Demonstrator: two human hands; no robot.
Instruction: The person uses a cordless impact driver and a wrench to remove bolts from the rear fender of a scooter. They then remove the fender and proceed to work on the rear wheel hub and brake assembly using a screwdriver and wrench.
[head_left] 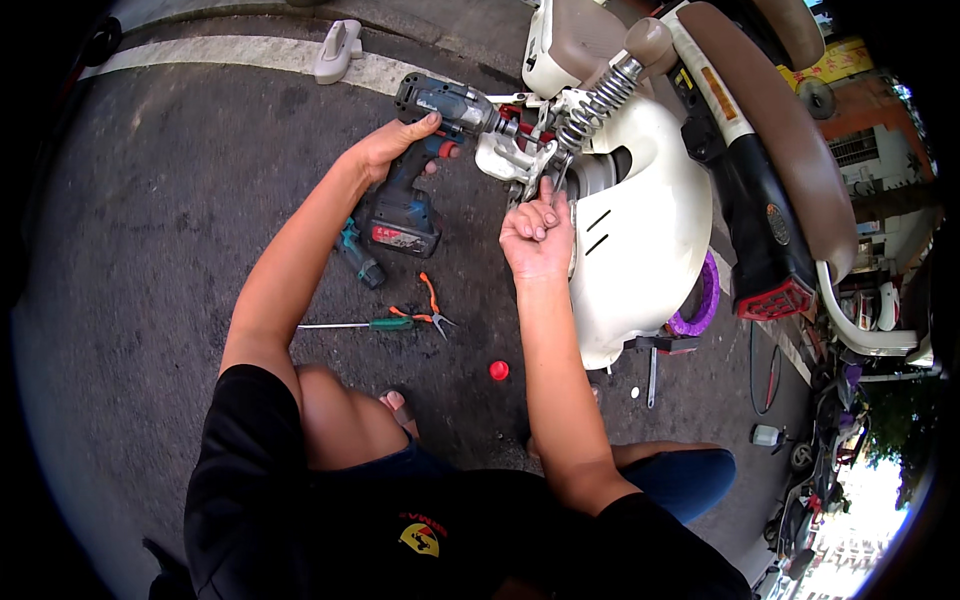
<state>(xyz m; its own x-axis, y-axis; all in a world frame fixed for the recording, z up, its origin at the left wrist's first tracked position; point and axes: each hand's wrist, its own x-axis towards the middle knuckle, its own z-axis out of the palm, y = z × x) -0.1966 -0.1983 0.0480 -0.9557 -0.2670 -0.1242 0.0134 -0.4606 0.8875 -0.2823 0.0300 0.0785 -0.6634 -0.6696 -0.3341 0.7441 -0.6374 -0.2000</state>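
Observation:
My left hand point(392, 146) is wrapped round the grip of a blue and black cordless impact wrench point(455, 106), its battery hanging below. The wrench's nose points right, its socket against a metal bracket point(535, 160) on a white scooter. My right hand point(538, 232) is at the bracket's lower side, palm up. Its index finger and thumb reach up to the metal, and the other fingers are curled in. What lies between its fingertips is too small to make out. A coil-spring shock absorber point(600, 100) slants up right from the bracket, beside the white body panel point(640, 230).
On the asphalt lie a smaller blue power tool point(358, 258), orange-handled pliers point(432, 308), a green-handled screwdriver point(390, 324) and a red cap point(499, 371). A grey-white plastic part point(338, 52) rests on the painted line. A brown scooter seat point(770, 110) rises at right.

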